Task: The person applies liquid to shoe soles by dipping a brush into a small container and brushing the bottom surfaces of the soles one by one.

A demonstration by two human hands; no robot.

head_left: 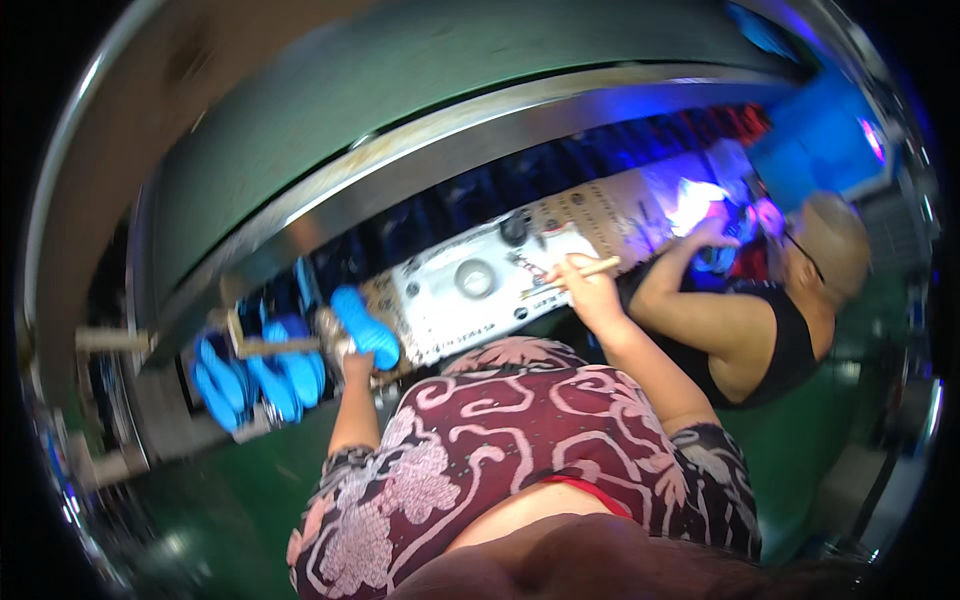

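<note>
At the left end of the work surface, my left hand (356, 366) is closed on a bright blue shoe sole (364, 326), which is tilted up. My right hand (590, 287) is closed round a wooden-handled brush (601, 268) over the right part of a white sheet (440, 318). The brush's far end is blurred, so its bristles cannot be made out. Between my hands, a round grey bowl (475, 279) stands on the sheet. A small dark object (515, 228) sits behind it, towards the machine.
Several blue soles (285, 380) stand in a rack at the left. Beyond the sheet runs a long machine with a metal edge (390, 150) and a green belt (450, 85). A co-worker (740, 325) sits close on my right, by a bright purple light and a blue crate (830, 140).
</note>
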